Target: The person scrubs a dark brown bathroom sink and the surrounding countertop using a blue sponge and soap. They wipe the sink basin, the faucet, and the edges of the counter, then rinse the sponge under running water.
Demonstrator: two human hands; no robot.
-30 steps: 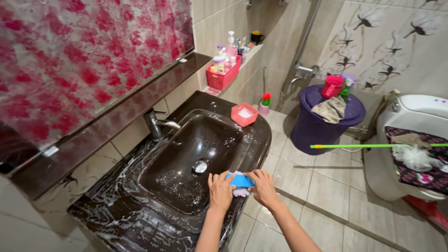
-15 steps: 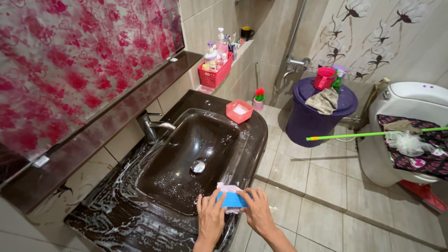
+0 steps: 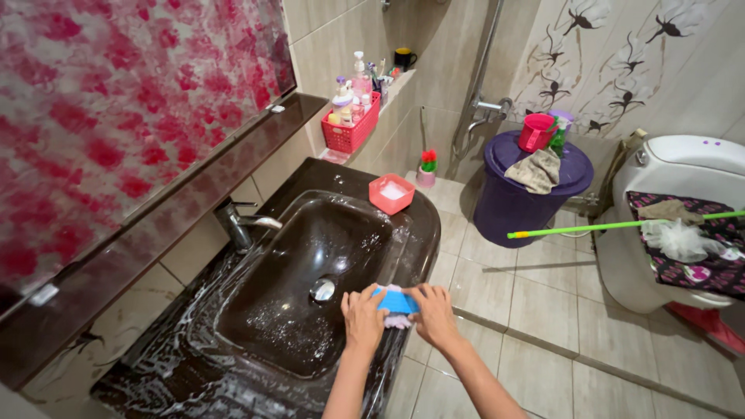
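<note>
Both of my hands press a blue sponge (image 3: 395,300) with a pale underside onto the front rim of a dark, soapy sink (image 3: 256,365). My left hand (image 3: 362,316) grips the sponge's left end, my right hand (image 3: 431,313) its right end. White suds streak the rim and the counter at the lower left. The round metal drain (image 3: 322,290) sits in the basin just left of my hands. A chrome tap (image 3: 237,223) stands at the basin's far side.
A pink soap dish (image 3: 390,193) rests on the sink's far right corner. A red basket (image 3: 351,126) of bottles sits on a wall ledge. A purple lidded bin (image 3: 518,190), a green mop handle (image 3: 621,225) and a white toilet (image 3: 675,225) stand to the right.
My hands and the sponge have stayed on the front rim, sliding along it slightly. The head camera has shifted, so the view sits a little differently.
</note>
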